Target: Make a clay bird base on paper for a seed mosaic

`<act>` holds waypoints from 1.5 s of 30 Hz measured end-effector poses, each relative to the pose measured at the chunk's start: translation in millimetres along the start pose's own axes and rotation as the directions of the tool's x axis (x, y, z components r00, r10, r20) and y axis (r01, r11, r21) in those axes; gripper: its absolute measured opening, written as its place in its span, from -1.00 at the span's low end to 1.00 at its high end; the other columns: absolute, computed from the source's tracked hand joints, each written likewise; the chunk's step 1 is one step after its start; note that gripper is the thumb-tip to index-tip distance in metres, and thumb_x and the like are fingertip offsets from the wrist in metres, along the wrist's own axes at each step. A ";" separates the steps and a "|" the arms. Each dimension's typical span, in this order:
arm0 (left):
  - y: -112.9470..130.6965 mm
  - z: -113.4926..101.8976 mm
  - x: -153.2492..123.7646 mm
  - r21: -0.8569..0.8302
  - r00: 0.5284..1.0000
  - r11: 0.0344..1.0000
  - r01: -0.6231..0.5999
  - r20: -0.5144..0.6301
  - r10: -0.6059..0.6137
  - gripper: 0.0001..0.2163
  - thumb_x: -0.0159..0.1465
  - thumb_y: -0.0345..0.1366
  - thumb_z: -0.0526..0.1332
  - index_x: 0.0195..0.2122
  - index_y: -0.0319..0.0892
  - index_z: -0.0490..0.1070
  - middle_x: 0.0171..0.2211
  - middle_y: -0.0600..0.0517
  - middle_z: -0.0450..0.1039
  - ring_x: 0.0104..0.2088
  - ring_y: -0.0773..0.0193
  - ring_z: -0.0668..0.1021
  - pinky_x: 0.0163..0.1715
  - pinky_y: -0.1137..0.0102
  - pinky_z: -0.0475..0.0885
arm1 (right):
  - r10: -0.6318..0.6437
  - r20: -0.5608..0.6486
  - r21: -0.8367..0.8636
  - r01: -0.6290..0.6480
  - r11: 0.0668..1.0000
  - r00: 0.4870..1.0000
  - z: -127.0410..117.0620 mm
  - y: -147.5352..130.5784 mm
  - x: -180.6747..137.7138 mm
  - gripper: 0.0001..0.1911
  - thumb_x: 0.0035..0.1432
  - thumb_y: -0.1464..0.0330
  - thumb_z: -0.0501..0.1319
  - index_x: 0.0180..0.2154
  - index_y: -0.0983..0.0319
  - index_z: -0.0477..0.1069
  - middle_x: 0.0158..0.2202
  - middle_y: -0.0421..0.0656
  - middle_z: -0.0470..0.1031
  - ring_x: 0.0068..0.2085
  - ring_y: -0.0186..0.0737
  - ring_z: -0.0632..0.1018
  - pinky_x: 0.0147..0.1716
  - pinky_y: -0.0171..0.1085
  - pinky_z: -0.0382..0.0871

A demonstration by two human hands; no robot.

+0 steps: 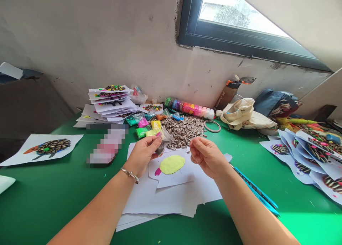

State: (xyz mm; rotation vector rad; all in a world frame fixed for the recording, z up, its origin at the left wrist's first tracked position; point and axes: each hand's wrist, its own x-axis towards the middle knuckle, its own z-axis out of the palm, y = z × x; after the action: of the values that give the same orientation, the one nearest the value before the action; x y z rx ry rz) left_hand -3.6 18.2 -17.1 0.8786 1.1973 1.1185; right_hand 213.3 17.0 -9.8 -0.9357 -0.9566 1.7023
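My left hand (143, 153), with a bangle at the wrist, pinches a small clear plastic bag (167, 137) of dark modelling clay (160, 149). Closed fingers on my right hand (205, 154) are held to the right of the bag, apart from it; whatever they pinch is hidden. Below and between the hands, a torn sheet of paper (176, 181) carries a flat yellow clay oval (172, 164) with a magenta clay piece (157, 171) at its left end. Thin drawn lines run beneath the oval. Larger white sheets (155, 202) lie underneath.
Striped sunflower seeds (184, 129) are heaped behind my hands, beside bagged coloured clay (141, 132). Finished seed pictures stand stacked (114, 104) at back left and spread (301, 156) at right. A blue cutter (256, 189) lies by my right forearm. A bottle (227, 93) leans against the wall.
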 end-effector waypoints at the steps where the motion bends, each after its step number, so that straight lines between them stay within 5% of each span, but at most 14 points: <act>1: -0.1 -0.1 0.0 0.001 1.000 1.000 -0.001 0.003 0.001 -0.57 -0.02 0.01 0.42 -0.27 -0.22 0.53 -0.40 0.04 0.43 -0.36 0.32 0.43 -0.28 0.33 0.49 | 0.008 0.002 0.004 -0.008 1.000 1.000 -0.5 -0.2 0.2 -0.67 0.05 0.13 0.37 -0.47 0.24 0.40 -0.65 -0.31 0.32 -0.65 -0.50 0.20 -0.62 -0.40 0.08; 11: -0.2 0.0 -0.1 -0.003 1.000 1.000 -0.016 0.015 0.016 -0.56 -0.01 -0.01 0.41 -0.24 -0.24 0.52 -0.41 0.05 0.40 -0.37 0.34 0.40 -0.27 0.33 0.48 | 0.067 0.013 -0.013 -0.067 0.998 0.998 -1.3 2.4 -0.5 -0.68 -0.08 0.26 0.46 -0.28 0.25 0.51 -0.33 -0.11 0.60 -0.35 -0.27 0.59 -0.25 -0.21 0.48; 16: -1.2 -0.5 0.9 -0.003 1.000 1.000 -0.013 0.012 0.013 -0.58 -0.03 0.00 0.42 -0.29 -0.24 0.52 -0.42 0.05 0.41 -0.38 0.32 0.41 -0.28 0.34 0.47 | 0.031 0.001 -0.054 -0.031 0.998 1.000 0.8 4.1 -0.2 -0.68 -0.03 0.19 0.43 -0.50 0.26 0.40 -0.63 -0.25 0.43 -0.64 -0.46 0.34 -0.60 -0.39 0.22; 19: -1.7 -0.9 1.8 -0.005 1.000 1.000 -0.016 0.004 0.016 -0.58 -0.03 -0.01 0.42 -0.29 -0.24 0.53 -0.42 0.04 0.41 -0.38 0.32 0.42 -0.30 0.34 0.47 | -0.015 0.013 -0.006 0.015 1.000 1.000 1.1 3.7 0.1 -0.64 -0.02 0.22 0.42 -0.56 0.24 0.30 -0.72 -0.35 0.25 -0.66 -0.52 0.17 -0.63 -0.41 0.06; 29: -2.2 -1.6 2.4 -0.028 0.999 0.999 -0.037 0.022 0.038 -0.63 -0.02 -0.03 0.42 -0.35 -0.24 0.53 -0.48 0.06 0.40 -0.43 0.35 0.40 -0.33 0.37 0.45 | 0.050 -0.009 0.000 -0.050 0.999 0.999 -0.3 3.0 -0.4 -0.71 -0.15 0.29 0.49 -0.33 0.24 0.56 -0.36 -0.13 0.58 -0.39 -0.30 0.54 -0.27 -0.23 0.42; 45: -2.3 -2.2 3.6 -0.041 0.999 0.999 -0.033 0.020 0.033 -0.64 -0.02 -0.05 0.43 -0.35 -0.23 0.53 -0.48 0.07 0.41 -0.45 0.35 0.41 -0.38 0.38 0.42 | 0.019 0.094 0.021 -0.022 1.000 0.995 1.5 2.0 -2.4 -0.74 0.00 0.24 0.41 -0.48 0.22 0.38 -0.57 -0.29 0.35 -0.52 -0.42 0.30 -0.48 -0.36 0.20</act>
State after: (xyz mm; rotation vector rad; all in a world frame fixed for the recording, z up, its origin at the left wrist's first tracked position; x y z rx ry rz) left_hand -5.3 21.0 -20.6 0.8797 1.1436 1.1538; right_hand 211.8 13.9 -10.6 -0.8606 -0.9910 1.7837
